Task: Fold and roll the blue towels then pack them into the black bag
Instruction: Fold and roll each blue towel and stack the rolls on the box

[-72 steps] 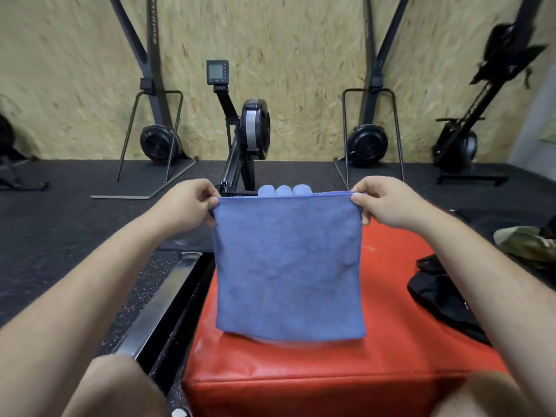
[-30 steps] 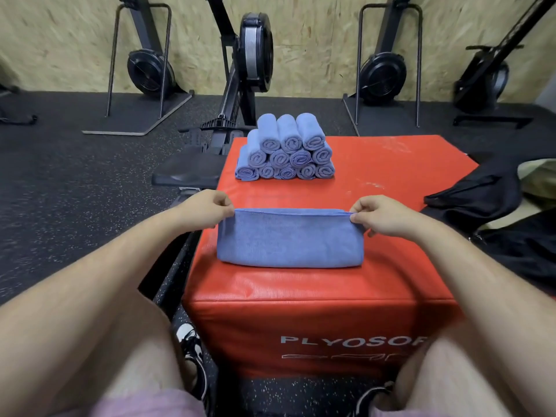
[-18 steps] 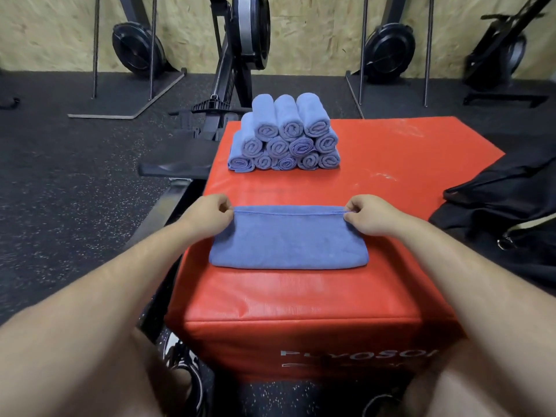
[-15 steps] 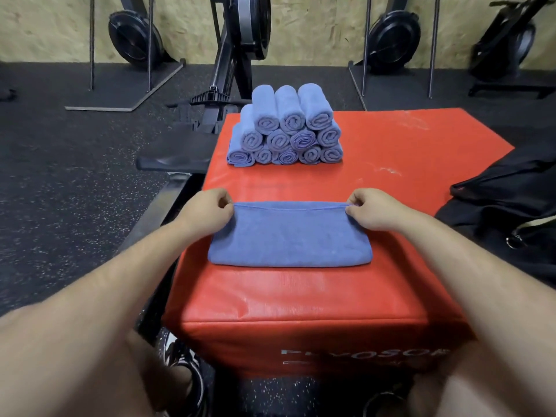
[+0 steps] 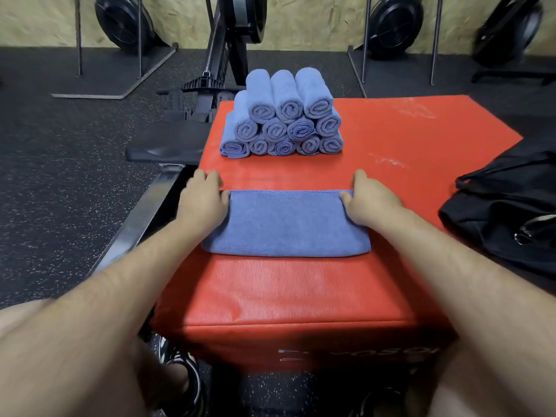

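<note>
A blue towel point(image 5: 285, 224), folded into a long flat strip, lies across the red padded box point(image 5: 301, 290). My left hand point(image 5: 203, 201) rests on its left end with the fingers stretched forward onto the box. At the right end my right hand point(image 5: 368, 201) lies the same way, fingers straight. Behind the strip, several rolled blue towels point(image 5: 282, 115) are stacked in a pile at the box's far left. The black bag point(image 5: 505, 212) lies crumpled against the box's right side.
A rowing machine with its black seat point(image 5: 164, 147) and metal rail point(image 5: 141, 218) runs along the left of the box. More machines point(image 5: 394, 19) stand against the wooden wall. Black rubber floor surrounds the box. My knees and shoes show at the bottom.
The towel, earlier held up by its top corners, has come down onto the box folded in half. My fingers have since straightened from pinching the corners to lying flat on both ends.
</note>
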